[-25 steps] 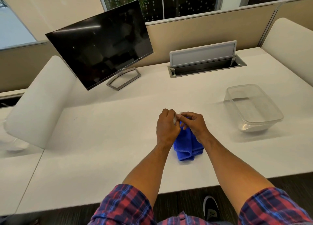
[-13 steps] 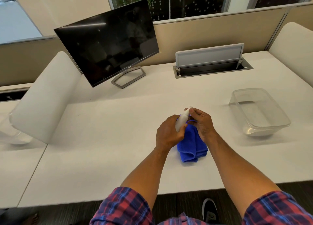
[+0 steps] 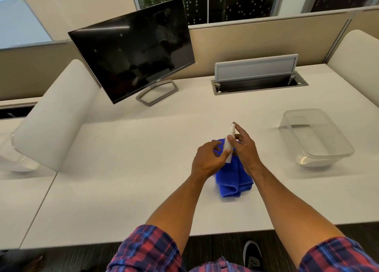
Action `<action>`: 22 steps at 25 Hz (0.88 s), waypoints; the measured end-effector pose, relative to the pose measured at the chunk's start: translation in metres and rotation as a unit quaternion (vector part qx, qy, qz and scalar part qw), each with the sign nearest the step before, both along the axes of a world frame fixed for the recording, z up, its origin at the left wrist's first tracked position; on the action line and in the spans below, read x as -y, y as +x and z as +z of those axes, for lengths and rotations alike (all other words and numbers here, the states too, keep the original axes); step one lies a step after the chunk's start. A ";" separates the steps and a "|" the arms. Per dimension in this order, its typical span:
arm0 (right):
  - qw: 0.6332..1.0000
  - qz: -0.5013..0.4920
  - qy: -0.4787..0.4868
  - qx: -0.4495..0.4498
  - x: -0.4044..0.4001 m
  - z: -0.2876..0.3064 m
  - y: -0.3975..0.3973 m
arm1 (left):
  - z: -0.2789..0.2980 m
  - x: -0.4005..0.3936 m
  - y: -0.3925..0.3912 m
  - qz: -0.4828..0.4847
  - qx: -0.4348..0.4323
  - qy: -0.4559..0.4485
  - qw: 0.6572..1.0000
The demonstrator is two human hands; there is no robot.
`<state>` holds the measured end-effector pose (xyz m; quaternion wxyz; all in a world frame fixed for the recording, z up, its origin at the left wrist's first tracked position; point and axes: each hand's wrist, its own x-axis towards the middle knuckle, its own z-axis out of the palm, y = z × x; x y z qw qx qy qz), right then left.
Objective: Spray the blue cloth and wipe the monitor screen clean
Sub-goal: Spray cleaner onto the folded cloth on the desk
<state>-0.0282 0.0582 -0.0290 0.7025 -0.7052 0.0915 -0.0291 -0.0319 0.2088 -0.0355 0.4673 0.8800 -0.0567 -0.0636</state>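
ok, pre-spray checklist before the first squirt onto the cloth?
1. Spray bottle in hand: ok, pinched between left hand and right hand.
2. Single firm grip for pumping: not ok, right-hand fingers are spread loosely.
3. Blue cloth under the bottle: ok, folded on the desk directly below the hands.
4. Nozzle aimed at cloth: cannot tell, its facing is too small to see.
5. Monitor reachable, unobstructed: ok, upright at the far left.
6. Clear plastic container out of the way: ok, apart at right.
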 end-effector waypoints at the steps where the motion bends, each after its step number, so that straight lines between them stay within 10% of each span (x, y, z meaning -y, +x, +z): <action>1: 1.000 -0.005 -0.007 -0.008 0.001 -0.001 0.000 | -0.003 -0.005 0.000 0.011 0.013 0.023 1.000; 7: 0.974 0.051 -0.215 -0.037 0.009 -0.009 -0.008 | -0.018 -0.027 0.000 -0.041 -0.027 0.151 0.987; 22: 0.744 0.151 -0.648 -0.064 -0.005 -0.017 -0.005 | -0.035 -0.020 0.010 -0.176 -0.019 0.374 0.910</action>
